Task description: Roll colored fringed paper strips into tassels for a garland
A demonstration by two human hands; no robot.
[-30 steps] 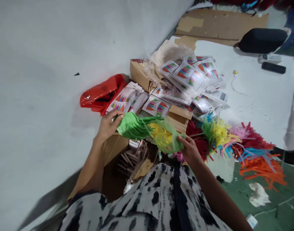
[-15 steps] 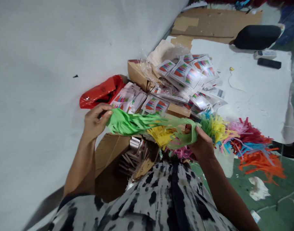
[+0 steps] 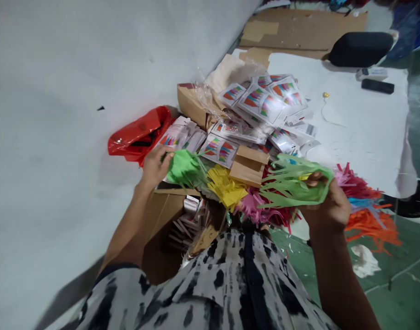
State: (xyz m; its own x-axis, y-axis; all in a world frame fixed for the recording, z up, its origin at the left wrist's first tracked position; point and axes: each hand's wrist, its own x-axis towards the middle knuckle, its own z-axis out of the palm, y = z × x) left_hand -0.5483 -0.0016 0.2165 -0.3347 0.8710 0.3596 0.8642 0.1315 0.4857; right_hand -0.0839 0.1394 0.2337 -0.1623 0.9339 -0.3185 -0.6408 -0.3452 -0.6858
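Note:
My left hand pinches a thick bunch of bright green fringed tissue paper, its strips hanging toward the right. A thinner, see-through piece of light green fringed paper is gripped by my right hand, its cut strips pointing left. The two green pieces are apart. Between and below them lie yellow fringe and pink fringe. Beyond my right hand are red fringe and orange fringe. A small brown cardboard box sits between the two hands.
Printed packets are piled on the white-covered table. A red plastic bag lies against the wall at left. Below, an open carton holds white folded pieces. A black rounded object and a black bar lie at far right.
The green fringed paper, joined between my hands before, is now in two separate pieces. My right hand moved right with the light green piece, and my left hand shifted slightly right.

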